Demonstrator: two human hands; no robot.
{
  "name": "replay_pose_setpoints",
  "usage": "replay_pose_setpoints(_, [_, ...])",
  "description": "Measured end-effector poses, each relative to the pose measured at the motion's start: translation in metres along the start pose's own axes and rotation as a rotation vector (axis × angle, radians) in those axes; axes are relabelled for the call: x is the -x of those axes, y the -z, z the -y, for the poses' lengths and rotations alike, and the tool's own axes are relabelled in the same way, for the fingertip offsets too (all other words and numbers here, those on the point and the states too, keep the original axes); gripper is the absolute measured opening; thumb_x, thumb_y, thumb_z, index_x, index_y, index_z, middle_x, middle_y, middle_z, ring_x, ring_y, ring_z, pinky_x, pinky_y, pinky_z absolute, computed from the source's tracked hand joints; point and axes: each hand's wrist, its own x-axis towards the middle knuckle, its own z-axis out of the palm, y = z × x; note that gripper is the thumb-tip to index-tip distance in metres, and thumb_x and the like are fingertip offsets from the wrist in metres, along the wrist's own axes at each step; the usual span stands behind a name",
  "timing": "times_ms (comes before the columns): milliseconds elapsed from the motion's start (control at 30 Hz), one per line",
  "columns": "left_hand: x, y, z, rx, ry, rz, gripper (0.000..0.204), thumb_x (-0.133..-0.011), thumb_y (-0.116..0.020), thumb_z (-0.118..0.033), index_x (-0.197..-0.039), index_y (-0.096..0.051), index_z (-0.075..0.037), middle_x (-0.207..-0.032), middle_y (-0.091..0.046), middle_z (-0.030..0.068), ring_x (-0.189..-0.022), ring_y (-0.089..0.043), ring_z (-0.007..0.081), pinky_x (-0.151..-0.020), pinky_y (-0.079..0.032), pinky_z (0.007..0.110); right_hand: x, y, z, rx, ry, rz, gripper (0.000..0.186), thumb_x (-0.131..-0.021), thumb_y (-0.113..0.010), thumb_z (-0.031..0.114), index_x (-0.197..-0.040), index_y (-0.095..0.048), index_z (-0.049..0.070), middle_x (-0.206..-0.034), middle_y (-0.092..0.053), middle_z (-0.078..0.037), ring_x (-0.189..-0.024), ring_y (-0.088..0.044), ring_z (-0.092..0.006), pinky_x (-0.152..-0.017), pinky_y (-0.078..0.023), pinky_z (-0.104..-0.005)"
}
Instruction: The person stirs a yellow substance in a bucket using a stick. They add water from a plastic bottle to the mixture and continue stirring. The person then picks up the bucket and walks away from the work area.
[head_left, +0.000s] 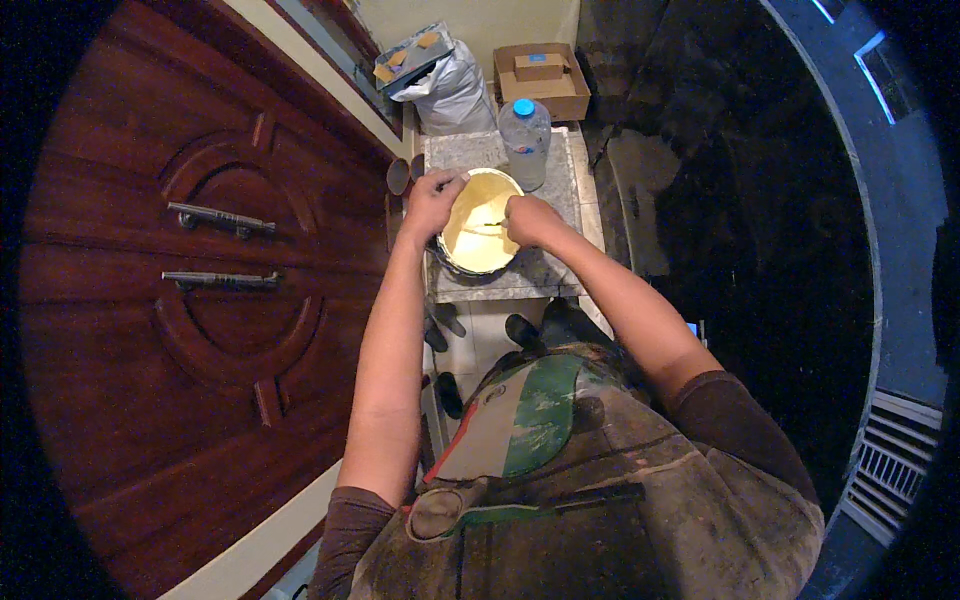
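Two-handed work at a bucket [483, 187], viewed from above. The bucket stands on a grey mottled surface [542, 279], nearer its left edge than its right and towards the near edge, a position that probably keeps the opening within easy reach of both arms. The left hand [433, 207] grasps the rim on its left side, apparently to steady the vessel against sideways push. The right hand [530, 221] is clenched over the right of the opening, around what appears to be a slender tool [494, 224]; most of it is hidden, so its form cannot be told. Pale yellow material [484, 247] lies within. A clear bottle [527, 145] with a blue cap stands upright beyond the bucket, towards the far right corner, presumably out of the forearms' way. Past the far edge are a white bag [452, 98], left, and an open cardboard box [560, 103], right.
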Motion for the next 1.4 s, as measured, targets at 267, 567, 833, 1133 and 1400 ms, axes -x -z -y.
replay_pose_setpoints(267, [-0.005,-0.006,-0.013,-0.022,0.027,0.047,0.032,-0.091,-0.068,-0.027,-0.108,-0.073,-0.001,-0.101,-0.069,0.0161,-0.095,-0.067,0.0259,-0.086,-0.050,0.033,0.017,0.021,-0.025,-0.021,-0.042,-0.038,0.025,-0.084,-0.067,0.024,-0.093,-0.071,0.001,-0.096,-0.068,-0.025,-0.093,-0.066,-0.0402,-0.083,-0.053,-0.0486])
replay_pose_setpoints(567, [-0.009,-0.006,0.003,-0.007,0.010,0.044,0.031,-0.091,-0.068,-0.027,-0.109,-0.073,-0.002,-0.101,-0.069,0.0155,-0.096,-0.066,0.0261,-0.087,-0.049,0.033,0.034,0.047,-0.017,-0.051,-0.040,-0.110,0.023,-0.082,-0.065,0.017,-0.096,-0.071,0.000,-0.096,-0.070,-0.025,-0.092,-0.068,-0.0407,-0.082,-0.054,-0.0495])
replay_pose_setpoints(833, [-0.004,-0.009,-0.004,-0.021,0.021,0.030,0.031,-0.091,-0.067,-0.027,-0.109,-0.073,-0.003,-0.101,-0.069,0.0142,-0.095,-0.066,0.0263,-0.087,-0.049,0.033,0.046,0.060,-0.012,-0.050,-0.001,-0.106,0.024,-0.085,-0.064,0.019,-0.094,-0.068,-0.002,-0.094,-0.068,-0.026,-0.091,-0.067,-0.0422,-0.082,-0.053,-0.0502])
replay_pose_setpoints(1133, [-0.002,-0.015,-0.004,-0.033,0.036,-0.001,0.033,-0.089,-0.069,-0.028,-0.109,-0.073,-0.002,-0.104,-0.068,0.0162,-0.099,-0.066,0.0285,-0.089,-0.049,0.035,0.059,-0.015,-0.046,0.151,0.088,-0.167,0.019,-0.082,-0.055,0.013,-0.086,-0.069,0.001,-0.086,-0.068,-0.026,-0.085,-0.068,-0.0406,-0.076,-0.053,-0.0523])
replay_pose_setpoints(1400, [-0.004,-0.014,-0.001,-0.057,0.016,0.034,0.033,-0.088,-0.070,-0.029,-0.106,-0.073,-0.001,-0.104,-0.068,0.0165,-0.100,-0.066,0.0287,-0.090,-0.049,0.035,0.072,0.030,-0.008,0.148,0.159,-0.203,0.023,-0.088,-0.049,0.015,-0.089,-0.067,0.001,-0.085,-0.068,-0.024,-0.081,-0.069,-0.0407,-0.071,-0.054,-0.0524])
